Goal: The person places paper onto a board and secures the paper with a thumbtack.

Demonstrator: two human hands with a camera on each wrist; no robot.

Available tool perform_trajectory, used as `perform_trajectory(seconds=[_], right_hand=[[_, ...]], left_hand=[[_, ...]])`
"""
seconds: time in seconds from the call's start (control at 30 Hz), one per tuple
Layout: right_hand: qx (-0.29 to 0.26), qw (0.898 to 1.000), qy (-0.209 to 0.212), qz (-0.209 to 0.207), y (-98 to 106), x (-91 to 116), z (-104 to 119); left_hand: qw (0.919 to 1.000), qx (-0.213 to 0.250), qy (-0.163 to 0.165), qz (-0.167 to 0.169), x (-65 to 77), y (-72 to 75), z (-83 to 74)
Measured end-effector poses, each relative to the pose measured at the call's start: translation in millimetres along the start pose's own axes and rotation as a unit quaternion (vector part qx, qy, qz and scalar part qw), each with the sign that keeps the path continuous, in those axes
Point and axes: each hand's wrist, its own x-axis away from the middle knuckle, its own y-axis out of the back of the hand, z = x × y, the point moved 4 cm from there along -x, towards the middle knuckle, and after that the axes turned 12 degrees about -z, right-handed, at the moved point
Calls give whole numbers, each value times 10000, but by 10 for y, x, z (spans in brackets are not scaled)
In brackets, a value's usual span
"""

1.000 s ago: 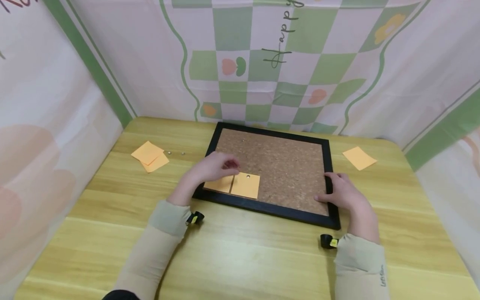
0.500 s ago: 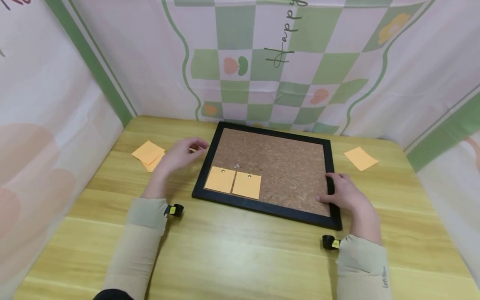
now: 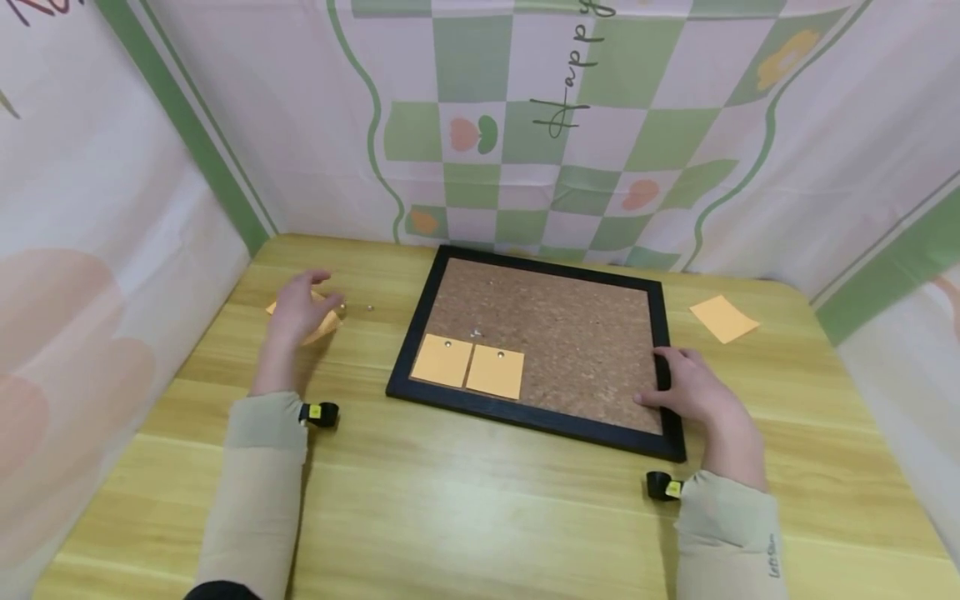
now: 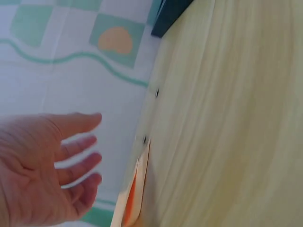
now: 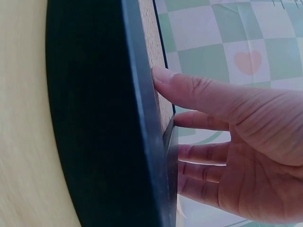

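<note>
My left hand (image 3: 296,312) hovers over the small pile of orange paper notes (image 3: 324,328) at the table's left, partly hiding it. In the left wrist view its fingers are spread apart, hold nothing and stand clear of the notes (image 4: 137,189). Two small metal pushpins (image 3: 370,307) lie just right of the pile. My right hand (image 3: 693,387) grips the right side of the black-framed corkboard (image 3: 562,350). Its thumb (image 5: 175,87) presses the cork edge while the fingers lie along the frame's outer side. Two orange notes (image 3: 495,372), each with a pin near its top, sit at the board's lower left.
One more orange note (image 3: 724,319) lies on the wooden table (image 3: 465,500) right of the board. A small shiny item (image 3: 476,333), too small to identify, is on the cork above the pinned notes. A patterned cloth (image 3: 555,125) hangs behind the table.
My left hand has moved left, away from the pinned notes on the corkboard, to above the loose notes. My right hand has kept its grip on the board.
</note>
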Motion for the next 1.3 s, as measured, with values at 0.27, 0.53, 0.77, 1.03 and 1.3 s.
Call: perform_trajectory(seconds=[0.27,0.53,0.77,1.03,1.3], right_hand=[[0,10000,1,-5,-7,-5,-3],[19,10000,13,-34,1,7,0],[37,10000,26,-53,4,12,9],[40,10000,52,-54,-9,2,10],[40,10000,10,-39,-6,9,4]], left_hand=[[9917,-878,923,195,22,196,378],[9850,-970,1340,479,69,174,436],[9845,-1155,1256,410,55,139,490],[9929,-522,1012,-354,66,146,478],[9929,-31,1001,-647,71,160,446]])
